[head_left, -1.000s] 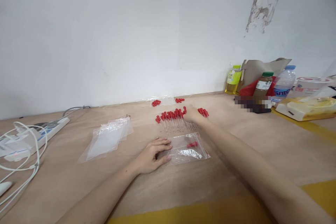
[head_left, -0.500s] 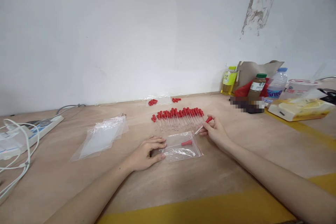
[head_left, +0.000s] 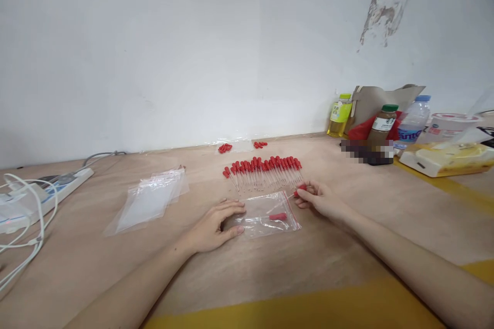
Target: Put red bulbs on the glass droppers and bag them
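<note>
A clear zip bag [head_left: 257, 227] lies flat on the table, its red-lined mouth facing right. One dropper with a red rubber bulb [head_left: 278, 216] is inside it. My left hand [head_left: 214, 226] rests at the bag's left end, thumb and fingers spread apart and touching the plastic. In my right hand [head_left: 318, 199] another dropper [head_left: 296, 193] is pinched by its red bulb, its glass tube pointing left at the bag's mouth. How far the tube reaches inside is hard to see. Just behind the bag, several red-bulbed droppers [head_left: 266, 167] lie side by side in a row.
Several empty zip bags [head_left: 152, 200] are stacked to the left. Loose red bulbs [head_left: 225, 148] lie near the wall. A power strip [head_left: 73, 190] with white cables sits far left. Bottles [head_left: 339, 115], a paper bag [head_left: 380, 97] and a tissue pack [head_left: 443, 159] stand at the right.
My right hand has moved slightly down, bringing the held dropper's tube to the bag's mouth. The dropper inside the bag lies a little further right and lower. My left hand stays put.
</note>
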The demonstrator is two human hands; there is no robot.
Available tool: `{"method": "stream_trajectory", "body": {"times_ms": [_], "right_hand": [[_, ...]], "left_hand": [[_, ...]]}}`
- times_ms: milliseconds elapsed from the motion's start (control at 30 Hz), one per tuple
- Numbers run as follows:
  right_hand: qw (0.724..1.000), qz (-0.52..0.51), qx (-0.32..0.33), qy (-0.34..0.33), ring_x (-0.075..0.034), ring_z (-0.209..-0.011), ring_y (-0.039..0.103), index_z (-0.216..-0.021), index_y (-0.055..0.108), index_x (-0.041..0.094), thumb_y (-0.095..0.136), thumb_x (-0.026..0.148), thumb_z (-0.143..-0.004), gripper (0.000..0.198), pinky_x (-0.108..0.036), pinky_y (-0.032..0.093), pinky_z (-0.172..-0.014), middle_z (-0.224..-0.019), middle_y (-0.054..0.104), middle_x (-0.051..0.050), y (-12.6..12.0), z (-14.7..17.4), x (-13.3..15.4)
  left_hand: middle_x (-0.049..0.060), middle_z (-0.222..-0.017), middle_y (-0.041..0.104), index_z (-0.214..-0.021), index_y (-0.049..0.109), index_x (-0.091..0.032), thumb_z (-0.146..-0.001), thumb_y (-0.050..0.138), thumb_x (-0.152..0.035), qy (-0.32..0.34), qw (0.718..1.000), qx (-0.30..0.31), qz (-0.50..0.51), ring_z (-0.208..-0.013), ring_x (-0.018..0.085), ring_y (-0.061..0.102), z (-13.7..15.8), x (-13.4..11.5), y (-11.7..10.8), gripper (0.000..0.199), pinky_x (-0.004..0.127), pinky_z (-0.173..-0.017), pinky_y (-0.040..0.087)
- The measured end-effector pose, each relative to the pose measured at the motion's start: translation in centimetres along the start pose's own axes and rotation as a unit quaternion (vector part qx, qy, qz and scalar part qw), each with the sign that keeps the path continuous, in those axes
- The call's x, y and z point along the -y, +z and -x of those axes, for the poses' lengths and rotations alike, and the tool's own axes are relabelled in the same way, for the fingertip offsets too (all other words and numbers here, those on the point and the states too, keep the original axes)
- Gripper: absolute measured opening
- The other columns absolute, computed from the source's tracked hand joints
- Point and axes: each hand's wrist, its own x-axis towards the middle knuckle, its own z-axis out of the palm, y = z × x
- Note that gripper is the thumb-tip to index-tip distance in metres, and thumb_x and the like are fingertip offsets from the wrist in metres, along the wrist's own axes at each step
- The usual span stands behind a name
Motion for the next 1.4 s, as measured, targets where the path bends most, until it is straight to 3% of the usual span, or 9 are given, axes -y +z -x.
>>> {"method": "stream_trajectory", "body": {"times_ms": [133,300,467,667,933,1067,1200,1400], "right_hand": [[0.972,0.203,0.08,-0.084,-0.007,-0.049,0.043,-0.074,0.058,0.015,0.064,0.031,-0.063,0.02,-0.019,0.036,-0.046,-0.056,0.049,0.004,-0.6,0.3,0.3],[0.946,0.272,0.081,-0.157,-0.007,-0.051,0.04,-0.077,0.064,0.016,0.064,0.029,-0.063,0.019,-0.02,0.033,-0.048,-0.061,0.05,0.002,0.2,0.4,0.2],[0.953,0.25,0.08,-0.149,-0.007,-0.05,0.041,-0.083,0.063,0.015,0.064,0.031,-0.063,0.026,-0.019,0.034,-0.047,-0.06,0.052,0.002,1.2,0.2,-0.4],[0.949,0.272,0.097,-0.124,-0.007,-0.048,0.043,-0.069,0.062,0.013,0.062,0.031,-0.064,0.019,-0.018,0.033,-0.044,-0.055,0.054,0.001,0.7,0.0,-0.2],[0.922,0.293,0.149,-0.205,-0.011,-0.062,0.054,-0.081,0.066,0.017,0.054,0.024,-0.072,0.016,-0.022,0.041,-0.057,-0.073,0.063,-0.002,1.4,0.4,0.1],[0.941,0.247,0.177,-0.147,-0.013,-0.071,0.057,-0.087,0.062,0.015,0.053,0.028,-0.072,0.022,-0.024,0.044,-0.063,-0.078,0.065,-0.003,1.0,0.4,0.7],[0.951,0.264,0.087,-0.132,-0.012,-0.064,0.055,-0.085,0.061,0.013,0.055,0.03,-0.069,0.024,-0.022,0.042,-0.057,-0.073,0.063,-0.003,-0.3,-0.7,1.2],[0.91,0.388,-0.034,-0.142,-0.011,-0.055,0.051,-0.069,0.062,0.015,0.053,0.027,-0.067,0.015,-0.02,0.038,-0.051,-0.059,0.059,-0.001,-0.1,-4.4,1.8]], "left_hand": [[0.006,-0.119,0.05,-0.119,0.043,-0.023,-0.079,0.051,-0.038,-0.032,0.999,0.002,-0.004,-0.107,0.022,0.047,0.1,-0.4,-0.2,0.043,0.037,-0.091,0.038],[0.006,-0.119,0.05,-0.12,0.04,-0.024,-0.079,0.051,-0.037,-0.021,1.0,0.005,-0.006,-0.108,0.022,0.046,0.1,-0.4,-0.2,0.044,0.038,-0.092,0.037],[0.006,-0.119,0.05,-0.117,0.044,-0.023,-0.08,0.05,-0.037,0.002,1.0,0.002,-0.005,-0.11,0.022,0.045,-0.1,-0.5,-0.2,0.04,0.036,-0.094,0.035],[0.006,-0.121,0.048,-0.119,0.043,-0.023,-0.081,0.05,-0.037,0.001,1.0,0.008,-0.013,-0.112,0.021,0.042,-0.1,-0.5,-0.2,0.041,0.036,-0.096,0.034],[0.006,-0.119,0.049,-0.117,0.043,-0.023,-0.08,0.05,-0.038,-0.004,1.0,0.003,-0.01,-0.11,0.022,0.044,-0.1,-0.6,-0.2,0.04,0.037,-0.094,0.035],[0.007,-0.117,0.05,-0.108,0.047,-0.022,-0.08,0.05,-0.036,0.006,1.0,0.001,0.007,-0.109,0.021,0.045,-0.2,-0.5,-0.2,0.031,0.036,-0.092,0.036],[0.007,-0.119,0.05,-0.093,0.05,-0.02,-0.08,0.049,-0.034,0.008,1.0,0.004,0.023,-0.11,0.022,0.044,-0.2,-0.8,-0.3,0.019,0.037,-0.091,0.036],[0.007,-0.117,0.051,-0.081,0.048,-0.019,-0.086,0.04,-0.033,0.0,1.0,0.018,0.015,-0.112,0.021,0.042,-0.2,-1.2,-0.7,0.017,0.036,-0.091,0.035]]}}
